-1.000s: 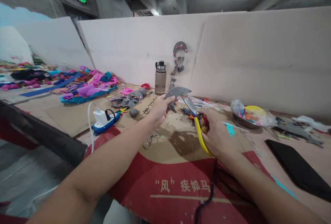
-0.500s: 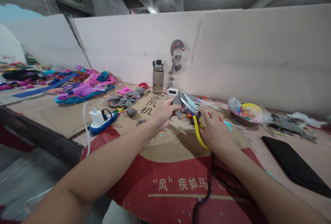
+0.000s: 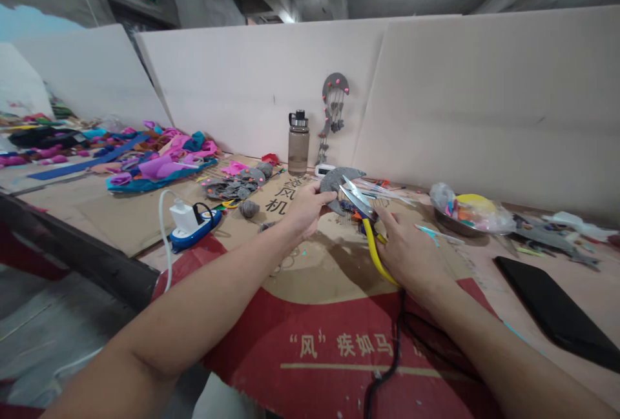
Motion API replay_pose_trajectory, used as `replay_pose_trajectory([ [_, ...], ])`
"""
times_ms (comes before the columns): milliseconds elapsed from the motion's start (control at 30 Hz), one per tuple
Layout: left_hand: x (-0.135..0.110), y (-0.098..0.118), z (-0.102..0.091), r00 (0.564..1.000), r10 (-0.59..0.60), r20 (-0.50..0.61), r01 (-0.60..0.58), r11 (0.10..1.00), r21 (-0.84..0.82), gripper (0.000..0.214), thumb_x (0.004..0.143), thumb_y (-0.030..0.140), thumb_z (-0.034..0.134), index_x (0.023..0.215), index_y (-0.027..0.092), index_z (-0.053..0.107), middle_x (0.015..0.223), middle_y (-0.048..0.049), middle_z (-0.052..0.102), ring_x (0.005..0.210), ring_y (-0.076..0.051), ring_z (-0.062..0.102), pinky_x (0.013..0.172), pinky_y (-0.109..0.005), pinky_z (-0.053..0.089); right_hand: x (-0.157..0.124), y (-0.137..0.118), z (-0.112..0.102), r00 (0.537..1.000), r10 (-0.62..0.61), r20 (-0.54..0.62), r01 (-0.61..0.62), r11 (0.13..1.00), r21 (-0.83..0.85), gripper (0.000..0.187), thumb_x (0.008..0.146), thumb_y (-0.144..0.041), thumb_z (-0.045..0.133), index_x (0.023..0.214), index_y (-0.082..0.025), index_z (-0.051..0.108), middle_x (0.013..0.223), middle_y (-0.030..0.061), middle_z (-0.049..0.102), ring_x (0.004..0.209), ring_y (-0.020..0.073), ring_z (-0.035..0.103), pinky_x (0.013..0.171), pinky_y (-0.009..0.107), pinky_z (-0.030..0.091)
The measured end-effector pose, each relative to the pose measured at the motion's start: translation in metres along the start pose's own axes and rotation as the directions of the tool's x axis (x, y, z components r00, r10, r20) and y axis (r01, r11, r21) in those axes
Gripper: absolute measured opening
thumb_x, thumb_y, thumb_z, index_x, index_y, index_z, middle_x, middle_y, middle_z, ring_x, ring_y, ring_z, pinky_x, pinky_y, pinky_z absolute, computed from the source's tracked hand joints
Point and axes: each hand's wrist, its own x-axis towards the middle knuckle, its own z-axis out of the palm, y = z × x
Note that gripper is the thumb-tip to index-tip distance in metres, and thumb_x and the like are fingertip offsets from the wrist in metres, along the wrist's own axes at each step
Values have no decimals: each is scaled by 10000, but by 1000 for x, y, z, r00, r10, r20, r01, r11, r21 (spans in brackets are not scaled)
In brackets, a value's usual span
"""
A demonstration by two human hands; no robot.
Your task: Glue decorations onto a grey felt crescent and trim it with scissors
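Observation:
My left hand (image 3: 306, 210) pinches a curved grey felt piece (image 3: 335, 178) and holds it just above the cardboard-covered table (image 3: 314, 270). In my right hand (image 3: 407, 252) are yellow-handled scissors (image 3: 364, 220), fingers wrapped round the handles. The blades are parted and their tips lie against the grey piece. Both forearms reach in from the bottom of the view.
A brown water bottle (image 3: 298, 144) and a grey hanging ornament (image 3: 334, 106) stand against the white foam wall. A white charger on a blue power strip (image 3: 191, 224) lies left. Grey felt bits (image 3: 237, 186), colourful felt heap (image 3: 159, 161), a metal bowl of scraps (image 3: 467, 215), a black sheet (image 3: 557, 312).
The grey piece and scissors dropped from the raised position toward the table, then lifted slightly. The piece has been turned in my left hand, and the blades have stayed at its edge.

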Motion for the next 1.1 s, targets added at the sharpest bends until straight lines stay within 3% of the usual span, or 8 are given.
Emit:
replay_pose_trajectory([
  [400, -1, -2, 0, 999, 37, -11, -36, 997, 62, 145, 691, 29, 670, 805, 118, 670, 809, -22, 675, 675, -91, 602, 682, -245, 514, -3, -3, -4, 999, -37, -18, 35, 991, -132, 458, 988, -309, 370, 1424, -218, 475, 1095, 159, 647, 852, 281, 669, 591, 303, 380],
  [700, 0, -4, -2, 998, 30, -63, -27, 999, 45, 141, 680, 22, 693, 787, 107, 658, 778, -28, 663, 634, -96, 595, 635, -255, 514, -3, -1, -8, 1000, -22, -17, 19, 990, -139, 444, 976, -344, 431, 1403, -242, 494, 1117, 144, 666, 857, 278, 677, 579, 302, 340],
  [933, -1, -5, 0, 998, -11, -58, 12, 1000, 20, 142, 676, 18, 681, 779, 115, 664, 775, -16, 671, 633, -84, 580, 646, -249, 506, -2, 1, -6, 995, -85, -56, 76, 987, -144, 419, 970, -315, 436, 1361, -213, 550, 1045, 138, 713, 888, 278, 677, 635, 320, 359],
  [1100, 1, -5, -2, 999, -35, -34, 34, 999, -27, 140, 672, 15, 678, 778, 107, 684, 767, -16, 668, 630, -82, 581, 653, -248, 497, -4, -2, -12, 999, -43, -5, 43, 995, -86, 411, 969, -324, 427, 1343, -259, 585, 1066, 116, 733, 838, 271, 683, 598, 314, 334],
])
